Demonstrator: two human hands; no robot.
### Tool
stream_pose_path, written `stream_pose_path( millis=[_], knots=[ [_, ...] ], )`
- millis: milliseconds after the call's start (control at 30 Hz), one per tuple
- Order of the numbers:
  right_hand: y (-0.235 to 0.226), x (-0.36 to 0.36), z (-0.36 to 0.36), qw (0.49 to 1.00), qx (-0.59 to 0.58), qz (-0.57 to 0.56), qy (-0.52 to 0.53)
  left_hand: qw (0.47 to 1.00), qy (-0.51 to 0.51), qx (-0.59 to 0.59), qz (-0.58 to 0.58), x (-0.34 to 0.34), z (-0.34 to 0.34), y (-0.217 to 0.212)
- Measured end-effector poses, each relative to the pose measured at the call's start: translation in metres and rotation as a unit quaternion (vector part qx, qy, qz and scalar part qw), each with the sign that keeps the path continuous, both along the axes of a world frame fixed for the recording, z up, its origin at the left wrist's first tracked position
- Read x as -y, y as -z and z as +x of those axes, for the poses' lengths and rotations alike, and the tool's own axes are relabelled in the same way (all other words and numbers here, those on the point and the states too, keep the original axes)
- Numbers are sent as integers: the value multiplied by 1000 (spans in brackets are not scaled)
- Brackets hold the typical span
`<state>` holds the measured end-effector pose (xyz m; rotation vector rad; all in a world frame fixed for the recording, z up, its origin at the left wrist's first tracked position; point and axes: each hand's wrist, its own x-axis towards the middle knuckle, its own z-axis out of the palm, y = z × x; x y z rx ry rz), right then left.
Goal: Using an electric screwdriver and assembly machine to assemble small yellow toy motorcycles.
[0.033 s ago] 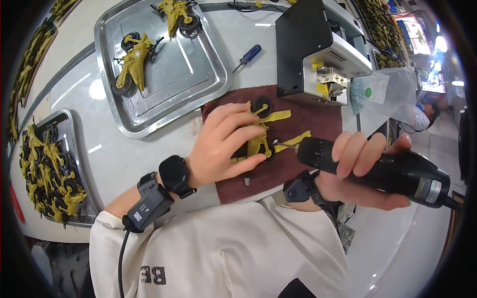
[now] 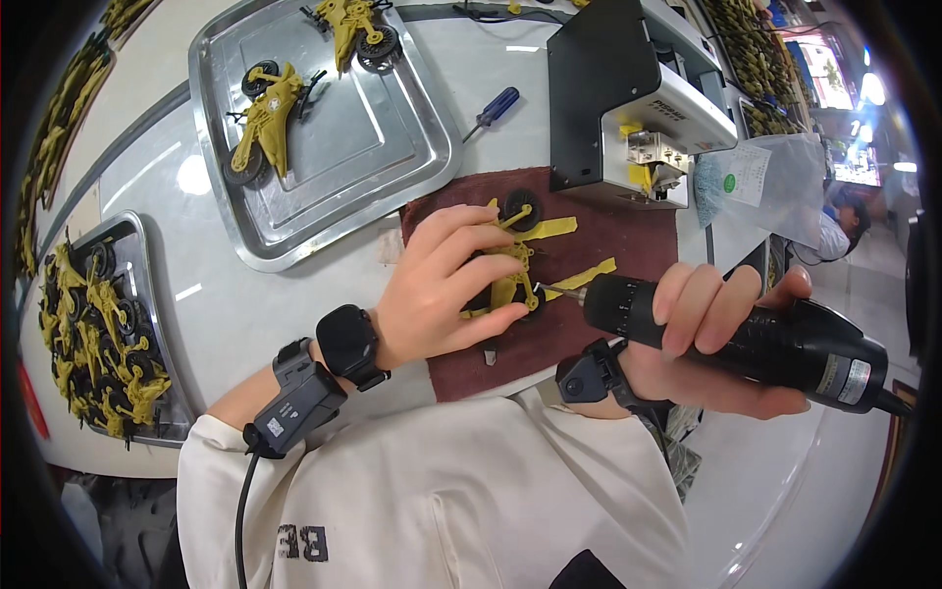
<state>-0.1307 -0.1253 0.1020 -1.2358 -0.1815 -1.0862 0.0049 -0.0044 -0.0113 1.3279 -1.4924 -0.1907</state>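
Pressing the left hand [image 2: 437,290] down on a yellow toy motorbike [image 2: 510,275] lying on the dark red mat [image 2: 628,250], gripping a black power screwdriver [image 2: 746,339] in the right hand [image 2: 711,339], tip touching the bike.

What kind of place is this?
Probably a toy assembly workshop: metal trays hold yellow toy motorbikes, and the right hand drives a black electric screwdriver into another yellow toy motorbike that the left hand steadies.

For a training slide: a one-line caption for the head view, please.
Left hand steadies a yellow toy motorcycle on a maroon mat; right hand points a black electric screwdriver at it.
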Motion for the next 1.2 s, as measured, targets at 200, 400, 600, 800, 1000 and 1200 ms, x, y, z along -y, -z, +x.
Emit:
stream_pose_path(
  millis=[200,400,600,800,1000,1200],
  knots=[
    [2,-8,5,999,-10,50,-11,999,-30,-15,-16,0,-5,-1],
    [6,-8,5,998,-9,56,-23,999,-39,-1,-23,-1,-5,1],
    [1,-11,4,998,-12,55,11,998,-47,22,-24,-2,-6,-1],
    [5,-12,4,997,-12,65,26,998,-47,26,-13,-2,-7,-1],
    [5,-11,1,997,-8,71,29,999,-44,29,-6,-2,-6,-2],
    [8,-10,2,997,-4,76,19,999,-38,30,-5,-2,-7,-1]
  ],
)
